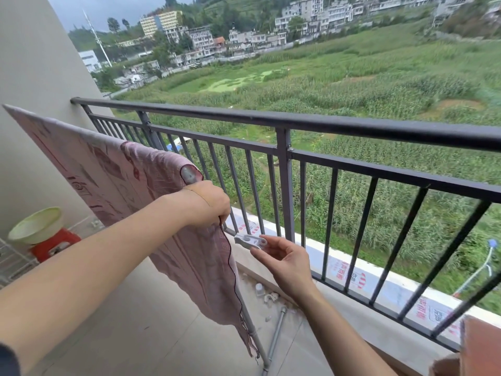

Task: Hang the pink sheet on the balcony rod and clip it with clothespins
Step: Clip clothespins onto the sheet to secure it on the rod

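Note:
The pink patterned sheet (113, 172) hangs over a metal rod whose grey round end (189, 174) pokes out at the sheet's right edge. My left hand (208, 203) grips the sheet's edge just below that rod end. My right hand (282, 260) is lower and to the right, pinching a white clothespin (250, 241) between thumb and fingers. The clothespin points left toward the sheet's hem, a short gap away from the cloth. The sheet's lower corner droops down beside the rack's upright leg (256, 337).
A dark metal balcony railing (284, 123) runs across just beyond the hands. On the left stand a red stool (54, 244) with a pale green basin (36, 225) on it. Small items and a pipe (276, 337) lie on the floor. A brown cardboard piece (479, 348) is at lower right.

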Demonstrator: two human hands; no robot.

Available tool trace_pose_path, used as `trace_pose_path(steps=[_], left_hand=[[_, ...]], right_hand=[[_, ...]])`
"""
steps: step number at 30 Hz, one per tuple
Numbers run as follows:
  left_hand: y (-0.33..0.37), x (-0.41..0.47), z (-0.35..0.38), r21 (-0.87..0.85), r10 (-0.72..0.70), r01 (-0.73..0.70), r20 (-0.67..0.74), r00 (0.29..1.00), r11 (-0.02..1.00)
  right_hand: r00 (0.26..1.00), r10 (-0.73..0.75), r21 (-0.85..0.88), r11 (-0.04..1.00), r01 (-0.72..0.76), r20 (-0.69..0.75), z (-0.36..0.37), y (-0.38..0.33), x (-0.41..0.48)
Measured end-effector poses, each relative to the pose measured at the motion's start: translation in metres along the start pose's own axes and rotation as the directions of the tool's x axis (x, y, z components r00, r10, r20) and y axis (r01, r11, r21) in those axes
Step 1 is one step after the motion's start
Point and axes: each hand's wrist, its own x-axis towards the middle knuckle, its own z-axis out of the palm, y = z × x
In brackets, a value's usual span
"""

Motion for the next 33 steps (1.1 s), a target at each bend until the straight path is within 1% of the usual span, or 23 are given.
trace_pose_path(steps=[2, 7, 10, 14, 18, 20, 23, 26, 27, 29, 30, 32, 33], left_hand=[[0.0, -0.001, -0.001, -0.041, 0.0, -0.001, -0.026, 1.0, 0.999], [0.001, -0.004, 0.004, -0.028, 0.019, -0.021, -0.067, 0.998, 0.999], [0.001, -0.005, 0.004, -0.031, 0.043, -0.046, -0.092, 0.995, 0.998], [0.002, -0.007, 0.002, -0.079, 0.033, -0.041, -0.089, 0.995, 0.996], [0.003, -0.009, 0.0, -0.113, 0.022, -0.033, -0.101, 0.995, 0.993], [0.005, -0.01, 0.0, -0.102, 0.022, -0.033, -0.108, 0.994, 0.994], [0.007, -0.011, 0.0, -0.072, -0.001, -0.007, -0.109, 0.994, 0.997], [0.01, -0.009, -0.001, -0.102, -0.046, 0.034, -0.117, 0.992, 0.994], [0.011, -0.008, -0.002, -0.151, -0.076, 0.053, -0.148, 0.986, 0.987], [0.016, -0.002, -0.001, -0.298, -0.188, 0.116, -0.227, 0.955, 0.947], [0.021, 0.003, -0.001, -0.34, -0.256, 0.152, -0.286, 0.924, 0.928], [0.039, 0.014, 0.003, -0.361, -0.366, 0.21, -0.444, 0.818, 0.908], [0.053, 0.019, 0.007, -0.378, -0.392, 0.207, -0.521, 0.758, 0.902]], right_hand=[[0.999, -0.037, -0.001, 0.999, 0.037, -0.012, 0.004, 0.0, -0.001], [0.993, -0.103, 0.032, 0.994, 0.106, -0.063, 0.016, -0.002, 0.0], [0.99, -0.117, 0.035, 0.992, 0.12, -0.076, 0.026, -0.005, 0.007], [0.985, -0.166, -0.044, 0.985, 0.164, -0.04, 0.045, -0.003, 0.015], [0.989, -0.141, -0.08, 0.987, 0.137, -0.042, 0.053, 0.001, 0.021], [0.994, -0.103, -0.11, 0.988, 0.105, 0.025, 0.05, 0.001, 0.022], [0.991, -0.07, -0.198, 0.976, 0.093, 0.118, 0.041, 0.001, 0.02], [0.993, -0.04, -0.231, 0.971, 0.066, 0.113, 0.029, 0.0, 0.015], [0.994, -0.041, -0.247, 0.967, 0.065, 0.103, 0.025, 0.0, 0.014], [0.996, -0.069, -0.316, 0.945, 0.083, 0.053, 0.012, 0.0, 0.011], [0.995, -0.098, -0.375, 0.922, 0.095, 0.011, 0.003, 0.001, 0.009], [0.984, -0.162, -0.542, 0.835, 0.095, -0.077, -0.019, 0.006, 0.005], [0.975, -0.187, -0.618, 0.783, 0.077, -0.116, -0.032, 0.011, 0.001]])
